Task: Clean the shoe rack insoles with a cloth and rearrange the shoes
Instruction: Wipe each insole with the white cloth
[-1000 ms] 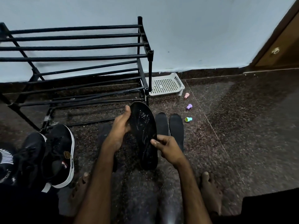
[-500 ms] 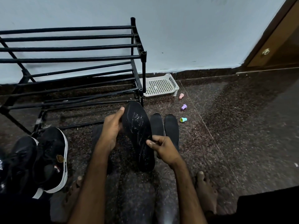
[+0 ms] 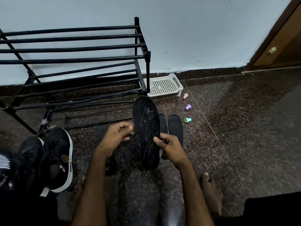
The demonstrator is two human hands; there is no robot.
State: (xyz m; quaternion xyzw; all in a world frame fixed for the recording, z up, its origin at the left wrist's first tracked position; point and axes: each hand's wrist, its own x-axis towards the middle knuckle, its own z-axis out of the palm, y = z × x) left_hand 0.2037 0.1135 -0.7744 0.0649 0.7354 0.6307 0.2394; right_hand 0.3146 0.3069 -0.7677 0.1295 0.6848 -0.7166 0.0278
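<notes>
Pinching insole (image 3: 146,128) at right edge, heel half, with right hand (image 3: 171,148): thumb on top face, fingers curled behind. With left hand (image 3: 114,137), fingers curled just beside left edge, blurred; cannot tell whether touching. Held toe-up above floor, in front of shoe rack (image 3: 81,57). Likely light, thin, floppy, dusty on top: best gripped at edges, backed along length while wiping.

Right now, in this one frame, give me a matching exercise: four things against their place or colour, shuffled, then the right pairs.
1 dusty insole
2 perforated tray
3 sneaker
4 nearest cap

A turquoise, on the floor
B white, by the wall
C in the right hand
D black, white sole

Pairs: 1-C, 2-B, 3-D, 4-A
</notes>
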